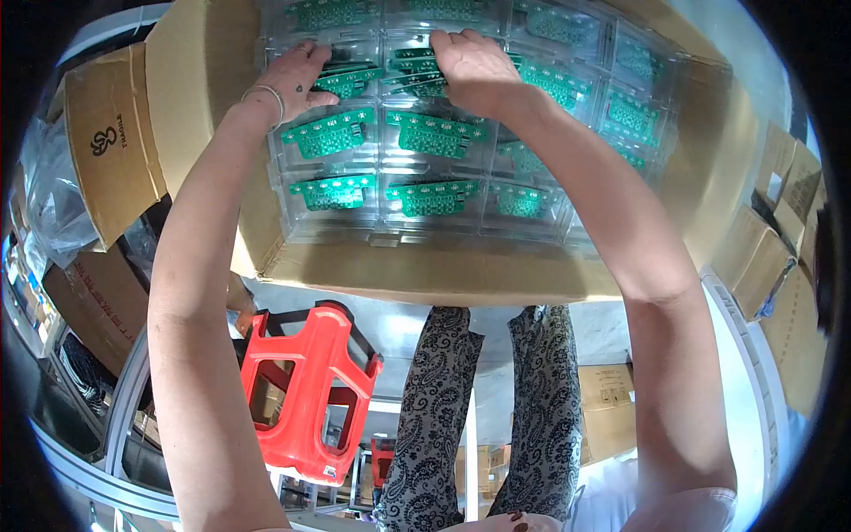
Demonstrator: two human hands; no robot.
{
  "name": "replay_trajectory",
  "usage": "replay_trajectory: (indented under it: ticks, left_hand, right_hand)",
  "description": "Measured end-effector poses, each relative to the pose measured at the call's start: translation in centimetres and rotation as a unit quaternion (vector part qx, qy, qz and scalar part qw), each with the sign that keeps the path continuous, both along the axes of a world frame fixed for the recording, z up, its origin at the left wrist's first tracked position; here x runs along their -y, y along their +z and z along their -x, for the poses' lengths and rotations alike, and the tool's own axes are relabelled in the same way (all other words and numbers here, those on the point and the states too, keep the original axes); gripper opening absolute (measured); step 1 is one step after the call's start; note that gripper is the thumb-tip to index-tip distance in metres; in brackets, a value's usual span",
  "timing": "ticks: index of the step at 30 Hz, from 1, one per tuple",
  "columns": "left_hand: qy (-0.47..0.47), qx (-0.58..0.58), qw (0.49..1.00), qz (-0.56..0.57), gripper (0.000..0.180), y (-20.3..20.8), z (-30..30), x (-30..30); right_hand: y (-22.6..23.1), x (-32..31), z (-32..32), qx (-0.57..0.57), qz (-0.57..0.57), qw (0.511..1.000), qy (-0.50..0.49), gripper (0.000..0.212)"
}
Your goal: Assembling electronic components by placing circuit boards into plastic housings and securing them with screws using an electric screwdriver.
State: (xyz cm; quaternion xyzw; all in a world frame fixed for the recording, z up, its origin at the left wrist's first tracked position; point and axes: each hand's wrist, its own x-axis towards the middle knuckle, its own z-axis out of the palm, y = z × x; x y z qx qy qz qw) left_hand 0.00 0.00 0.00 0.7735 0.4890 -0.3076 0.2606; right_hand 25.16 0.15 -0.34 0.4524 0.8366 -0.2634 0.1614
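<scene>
A clear plastic tray [381,168] divided into compartments lies inside a cardboard box, with green circuit boards [434,133] in its compartments. At the tray's left side, my left hand [297,80] is closed round the left end of a few circuit boards [353,82], thumb on the near side and fingers on the far side. One column to the right, my right hand [474,69] curls over the right end of several tilted, fanned circuit boards [415,78]. Its fingertips are partly hidden behind the boards and the hand itself.
The cardboard box [443,270] surrounds the tray, its flap [111,142] folded out at the left. Below stands a red plastic stool [306,399]. Clear plastic bags [58,191] hang at the far left, and more cartons [767,257] stand at the right.
</scene>
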Motion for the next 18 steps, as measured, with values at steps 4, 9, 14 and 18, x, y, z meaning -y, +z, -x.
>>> replay_trajectory:
  ticks: [4, 9, 14, 18]
  left_hand:
    - [0.07, 0.081, 0.994, -0.024, 0.06, 0.5, 0.1, 0.6]
    - [0.09, 0.129, 0.985, -0.07, 0.058, 3.0, 0.9, 4.6]
    - [0.103, 0.164, 0.979, -0.058, 0.058, 0.1, -0.5, 10.1]
    - [0.207, 0.095, 0.974, -0.01, 0.058, 1.3, -1.8, 9.5]
  right_hand:
    - [0.4, 0.7, -0.5, -0.061, 0.015, 0.995, -0.083, 0.042]
    - [4.1, 4.0, -1.2, -0.121, 0.053, 0.983, -0.127, 0.032]
    - [-2.5, 9.8, -0.1, -0.13, -0.042, 0.989, -0.056, 0.05]
    - [-0.7, 9.7, 1.7, -0.107, 0.02, 0.991, -0.072, 0.038]
